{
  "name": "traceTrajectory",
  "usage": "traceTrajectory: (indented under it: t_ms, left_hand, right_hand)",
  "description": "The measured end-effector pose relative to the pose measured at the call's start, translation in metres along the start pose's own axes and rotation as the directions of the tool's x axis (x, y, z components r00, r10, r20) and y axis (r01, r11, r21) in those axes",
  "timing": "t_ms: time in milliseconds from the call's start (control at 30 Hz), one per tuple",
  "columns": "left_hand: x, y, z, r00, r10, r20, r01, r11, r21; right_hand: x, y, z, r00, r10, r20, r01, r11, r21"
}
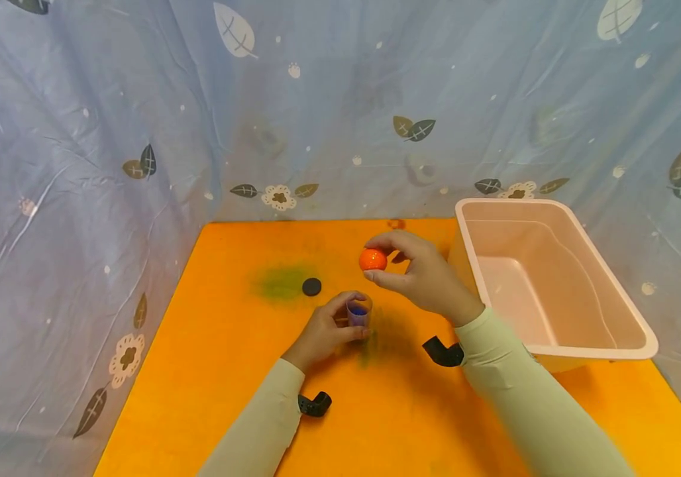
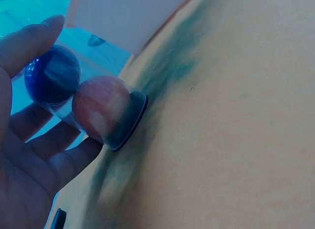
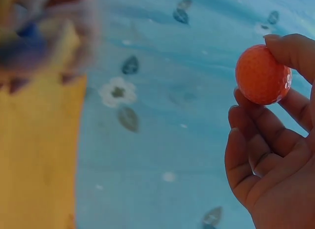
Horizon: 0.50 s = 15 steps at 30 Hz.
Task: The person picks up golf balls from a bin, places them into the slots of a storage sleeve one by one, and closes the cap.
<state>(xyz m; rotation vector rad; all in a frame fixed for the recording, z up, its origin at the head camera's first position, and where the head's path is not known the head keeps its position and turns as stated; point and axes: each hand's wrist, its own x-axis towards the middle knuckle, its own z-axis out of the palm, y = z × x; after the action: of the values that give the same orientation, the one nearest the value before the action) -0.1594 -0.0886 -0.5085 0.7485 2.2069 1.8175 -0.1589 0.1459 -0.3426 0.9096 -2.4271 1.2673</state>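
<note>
An orange dimpled golf ball (image 1: pixel 373 260) is pinched between the thumb and fingers of my right hand (image 1: pixel 426 281), raised above and slightly right of a clear tube (image 1: pixel 359 313). My left hand (image 1: pixel 319 331) grips that tube around its side, thumb on one side and fingers on the other. Inside it, the left wrist view shows a glossy blue ball (image 2: pixel 52 75) at the upper end. A reddish ball (image 2: pixel 101 107) lies below the blue one, beside the dark base (image 2: pixel 133 121). On the table, left of the tube, rests a round black cap (image 1: pixel 312 287).
A large pale pink bin (image 1: pixel 615 311) stands on the orange table (image 1: pixel 197 371) at the right. Patterned blue curtains (image 1: pixel 328 99) hang behind and at both sides. A green smudge (image 1: pixel 283 283) marks the table near the cap. Black camera mounts (image 1: pixel 443 352) sit at both wrists.
</note>
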Motion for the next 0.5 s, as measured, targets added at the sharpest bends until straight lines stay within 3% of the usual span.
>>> traceTrajectory:
  t_ms: [233, 500]
  left_hand:
    - [-0.001, 0.001, -0.002, 1.0, -0.016, 0.001, 0.016, 1.0, 0.017]
    - [-0.001, 0.003, -0.003, 1.0, -0.008, 0.012, 0.008, 1.0, -0.011]
  right_hand:
    - [-0.016, 0.018, 0.036, 0.998, 0.016, 0.062, -0.016, 1.0, 0.0]
    - [-0.031, 0.03, 0.053, 0.992, 0.076, 0.103, -0.075, 0.997, -0.01]
